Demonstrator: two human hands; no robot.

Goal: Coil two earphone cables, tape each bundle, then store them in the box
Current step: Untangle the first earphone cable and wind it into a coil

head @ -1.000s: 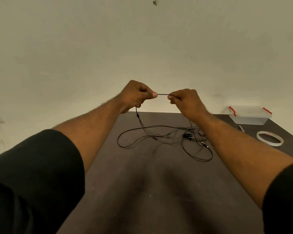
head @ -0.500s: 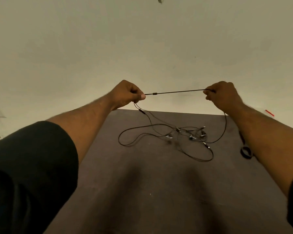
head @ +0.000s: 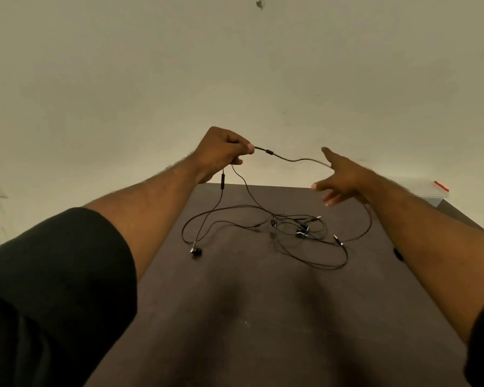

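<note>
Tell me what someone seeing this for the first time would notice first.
Two bare forearms reaching out over a dark table. The left hand pinches a thin black earphone cable held in the air, while the right hand is spread open beside it. Below them, a tangle of cables and earbuds lies on the tabletop.

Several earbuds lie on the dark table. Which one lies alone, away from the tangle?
The earbud nearest the left forearm, at the left end of the cable loop. It lies by itself on bare table, while the other earbuds sit inside the tangle of cables toward the right.

Head-worn view, forward-down over table (head: 263, 317)
</note>
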